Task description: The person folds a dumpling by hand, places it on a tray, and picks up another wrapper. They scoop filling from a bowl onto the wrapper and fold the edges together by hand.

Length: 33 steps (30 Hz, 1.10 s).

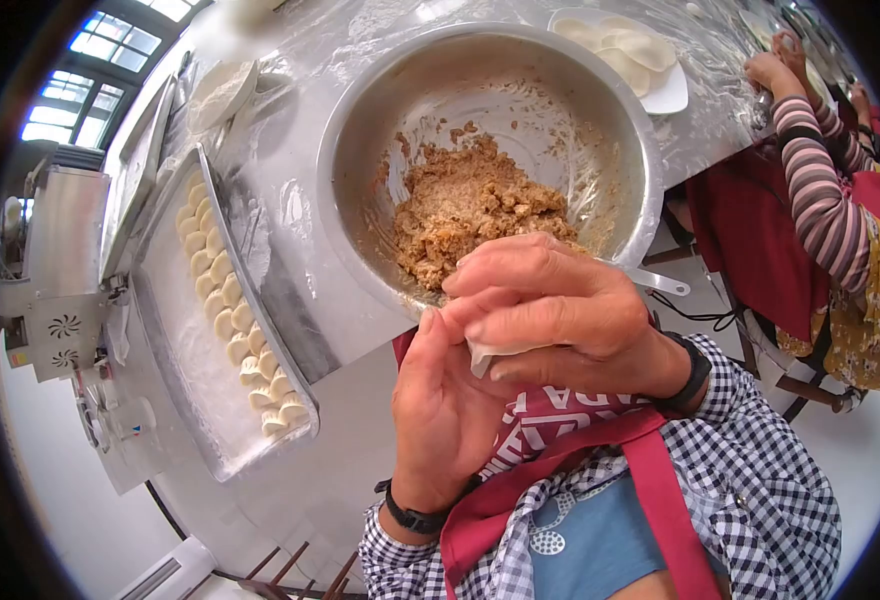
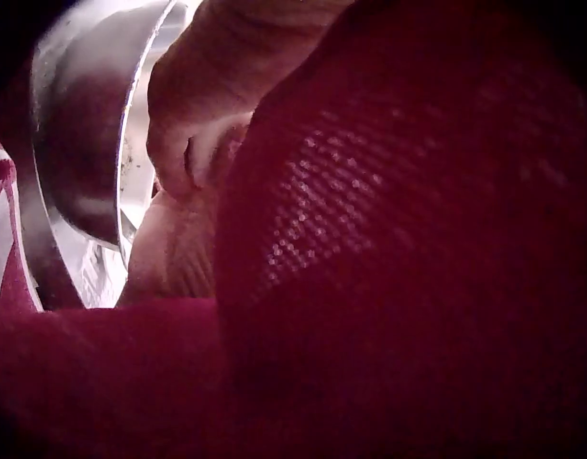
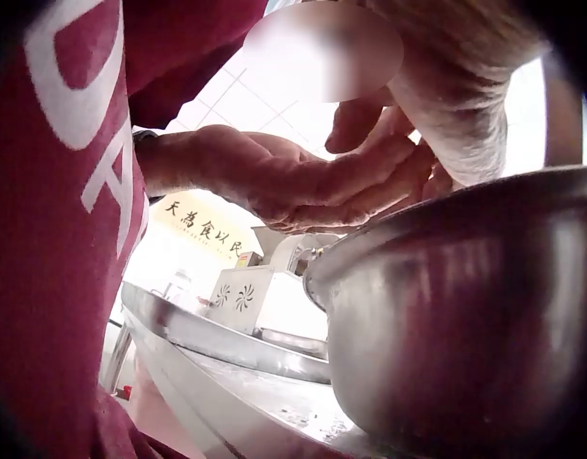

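In the head view, both hands meet over the near rim of a large steel bowl (image 1: pixel 335 190). A white dough dumpling (image 1: pixel 482 358) shows between them, mostly covered by the fingers. My right hand (image 1: pixel 575 310) arches over it from the right, curled fingers and thumb gripping the dough. From below, my left hand (image 1: pixel 445 415) cups it, thumb raised along its side and fingers largely hidden. Brown minced filling (image 1: pixel 480 205) lies heaped in the bowl. The right wrist view shows the left hand (image 3: pixel 293 182) beside the bowl's rim; red cloth blocks most of the left wrist view.
On the left stands a floured metal tray (image 1: pixel 175 370) with rows of shaped dumplings (image 1: pixel 225 290). A white plate (image 1: pixel 670 95) of round wrappers (image 1: pixel 635 55) sits behind the bowl. A metal handle (image 1: pixel 660 282) juts out at its right. Another person's striped sleeve (image 1: pixel 825 190) is far right.
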### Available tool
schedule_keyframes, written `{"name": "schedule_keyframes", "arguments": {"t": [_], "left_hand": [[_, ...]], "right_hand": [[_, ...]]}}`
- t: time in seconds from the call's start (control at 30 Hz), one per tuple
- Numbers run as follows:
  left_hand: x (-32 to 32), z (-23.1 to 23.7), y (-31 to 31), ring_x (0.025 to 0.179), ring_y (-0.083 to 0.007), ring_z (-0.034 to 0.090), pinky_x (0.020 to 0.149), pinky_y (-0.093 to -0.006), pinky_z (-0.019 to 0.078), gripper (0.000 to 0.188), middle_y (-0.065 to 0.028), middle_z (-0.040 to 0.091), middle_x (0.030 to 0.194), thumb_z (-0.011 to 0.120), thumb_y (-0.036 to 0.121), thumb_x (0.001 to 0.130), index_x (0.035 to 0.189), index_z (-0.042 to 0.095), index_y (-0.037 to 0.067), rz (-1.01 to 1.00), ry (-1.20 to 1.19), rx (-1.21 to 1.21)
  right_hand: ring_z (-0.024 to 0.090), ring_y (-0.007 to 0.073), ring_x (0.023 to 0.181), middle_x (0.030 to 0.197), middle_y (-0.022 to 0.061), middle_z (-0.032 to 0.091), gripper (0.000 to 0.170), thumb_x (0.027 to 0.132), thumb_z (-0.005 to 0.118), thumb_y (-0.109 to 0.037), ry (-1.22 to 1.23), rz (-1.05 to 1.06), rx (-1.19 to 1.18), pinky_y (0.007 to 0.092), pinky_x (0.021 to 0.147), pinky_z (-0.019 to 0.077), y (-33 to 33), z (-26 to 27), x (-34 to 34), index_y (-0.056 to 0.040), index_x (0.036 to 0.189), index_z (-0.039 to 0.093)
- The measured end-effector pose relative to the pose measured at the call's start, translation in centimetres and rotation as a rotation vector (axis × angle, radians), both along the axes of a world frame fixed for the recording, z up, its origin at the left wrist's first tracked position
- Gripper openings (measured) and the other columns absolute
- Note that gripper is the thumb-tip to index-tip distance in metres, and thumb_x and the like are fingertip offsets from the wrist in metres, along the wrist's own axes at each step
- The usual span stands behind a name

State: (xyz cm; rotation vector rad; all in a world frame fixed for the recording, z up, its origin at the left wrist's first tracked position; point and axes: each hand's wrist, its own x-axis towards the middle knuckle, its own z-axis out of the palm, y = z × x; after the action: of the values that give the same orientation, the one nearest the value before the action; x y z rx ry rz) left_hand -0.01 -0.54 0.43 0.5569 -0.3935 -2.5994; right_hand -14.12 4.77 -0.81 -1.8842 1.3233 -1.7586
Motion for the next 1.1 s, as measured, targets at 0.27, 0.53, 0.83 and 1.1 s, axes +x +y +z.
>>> {"name": "schedule_keyframes", "arguments": {"t": [0.27,0.53,0.83,1.1], "left_hand": [[-0.1,0.7,0.3,0.108,-0.0279,0.051,0.092,-0.0418,0.0408,0.053,-0.0197,0.050,0.118,0.026,0.038,0.096,0.118,0.043,-0.007,-0.003,-0.157,-0.116],[0.1,0.5,0.2,0.111,-0.0272,0.048,0.092,-0.0395,0.0408,0.052,-0.0181,0.047,0.121,0.029,0.038,0.095,0.125,0.035,-0.005,-0.074,-0.124,-0.340],[0.0,1.1,0.3,0.112,-0.0255,0.047,0.093,-0.0376,0.0396,0.053,-0.0174,0.044,0.125,0.030,0.037,0.095,0.129,0.031,-0.003,-0.154,-0.168,-0.402],[0.2,1.2,0.7,0.115,-0.0267,0.045,0.095,-0.0401,0.0388,0.056,-0.0171,0.041,0.129,0.028,0.040,0.095,0.132,0.028,-0.003,-0.168,-0.224,-0.350]], "right_hand": [[0.058,0.0243,0.094,0.101,0.0106,0.059,0.014,0.060,0.069,-0.004,0.033,0.008,0.018,0.0355,0.078,0.0461,0.0,0.4,-0.3,-0.0039,0.071,0.060],[0.057,0.0254,0.093,0.095,0.0070,0.060,0.010,0.061,0.065,-0.006,0.081,0.021,0.032,0.0351,0.076,0.0471,0.0,0.7,-0.1,-0.0060,0.061,0.055],[0.057,0.0261,0.094,0.098,0.0082,0.059,0.008,0.062,0.064,-0.007,0.105,-0.027,0.042,0.0356,0.077,0.0469,0.0,0.6,0.1,-0.0060,0.062,0.056],[0.055,0.0273,0.098,0.101,0.0086,0.059,0.010,0.062,0.067,-0.005,0.071,0.017,0.065,0.0367,0.079,0.0462,0.5,0.6,-0.3,-0.0046,0.068,0.059]]}}
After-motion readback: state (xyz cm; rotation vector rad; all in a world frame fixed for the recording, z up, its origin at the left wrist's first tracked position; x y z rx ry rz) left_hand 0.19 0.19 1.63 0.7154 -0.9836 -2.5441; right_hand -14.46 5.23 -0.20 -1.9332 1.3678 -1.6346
